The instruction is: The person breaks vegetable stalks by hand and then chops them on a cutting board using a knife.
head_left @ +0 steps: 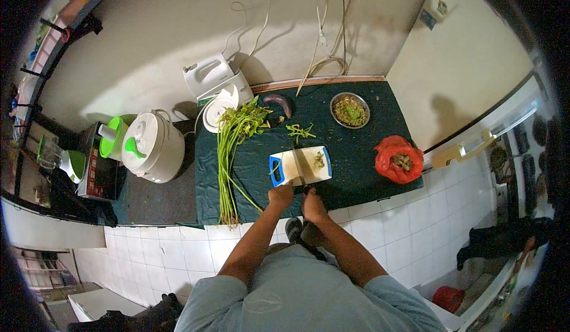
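A white cutting board [290, 167] with a blue handle end lies on the dark green cloth, chopped greens [319, 160] near its right side. My left hand [281, 196] is at the board's front edge, its fingers closed; whatever they hold is too small to name. Beside it my right hand [313, 205] is closed round a dark knife handle [307, 189] at the same edge. Just behind the board lie cut green stems [301, 131]. To the left is a long bunch of leafy greens [228, 166], with an eggplant [279, 103] behind.
A metal bowl [350, 110] of chopped food stands at the back right, and a red plastic bag [399, 160] at the right end. A white mixer [214, 78] and a white rice cooker [152, 146] are on the left. Cables hang on the wall.
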Tool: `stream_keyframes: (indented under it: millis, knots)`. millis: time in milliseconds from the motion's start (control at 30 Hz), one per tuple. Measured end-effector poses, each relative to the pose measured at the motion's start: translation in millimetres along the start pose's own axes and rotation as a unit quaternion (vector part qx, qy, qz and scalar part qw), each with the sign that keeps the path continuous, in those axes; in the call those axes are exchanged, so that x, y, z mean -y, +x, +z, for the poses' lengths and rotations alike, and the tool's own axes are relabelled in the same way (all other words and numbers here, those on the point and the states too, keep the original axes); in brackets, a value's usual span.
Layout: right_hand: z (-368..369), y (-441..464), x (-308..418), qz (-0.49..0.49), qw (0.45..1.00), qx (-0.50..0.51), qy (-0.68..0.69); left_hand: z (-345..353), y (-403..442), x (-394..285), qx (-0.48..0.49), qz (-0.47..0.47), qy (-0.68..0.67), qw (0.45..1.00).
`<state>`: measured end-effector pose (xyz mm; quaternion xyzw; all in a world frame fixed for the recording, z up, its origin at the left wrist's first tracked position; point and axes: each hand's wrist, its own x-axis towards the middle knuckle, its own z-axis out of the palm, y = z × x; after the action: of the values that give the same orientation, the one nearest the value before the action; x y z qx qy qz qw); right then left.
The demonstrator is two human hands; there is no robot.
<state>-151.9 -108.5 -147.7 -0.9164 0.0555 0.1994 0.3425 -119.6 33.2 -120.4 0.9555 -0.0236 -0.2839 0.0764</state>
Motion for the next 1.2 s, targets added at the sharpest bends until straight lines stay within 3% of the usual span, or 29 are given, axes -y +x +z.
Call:
stream_keyframes:
  millis: [67,167,333,400,667,767,833,900,1067,1133,1200]
  knots:
    - [9,-1,-11,-0.041,0.998,-0.031,-0.033,-6,-8,-4,0.003,-0.009,-0.007,1.0]
    - [-33,2,24,-0.087,0.993,0.031,-0.078,-1,-16,-8,-0.007,-0.001,-0.007,1.0]
    - [-24,-6,25,-0.046,0.996,0.017,-0.08,12,-12,2,0.012,-0.013,-0.034,0.999]
    - [-4,-21,13,-0.022,1.0,-0.009,-0.009,6,-20,0,0.023,-0.015,-0.026,0.999]
    - [-14,30,15,-0.066,0.99,0.014,-0.125,9,-26,-1,0.012,-0.014,-0.007,1.0]
    - [-3,-2,17,-0.065,0.995,0.002,-0.076,11,-27,0,0.039,-0.02,-0.026,0.999]
    - [2,-8,8,-0.057,0.997,0.004,-0.053,23,-25,3,-0.037,-0.001,-0.06,0.998]
    - [-3,1,16,-0.016,0.999,0.025,-0.03,30,-24,3,-0.044,-0.003,-0.046,0.998]
    - [-10,25,26,-0.032,0.999,-0.015,-0.038,34,-18,8,-0.062,0.013,-0.031,0.997]
    - [-9,4,25,-0.067,0.995,0.015,-0.072,35,-16,8,-0.049,0.008,-0.022,0.998]
    - [5,-16,16,-0.024,0.999,-0.013,-0.017,35,-17,6,-0.044,0.003,-0.036,0.998]
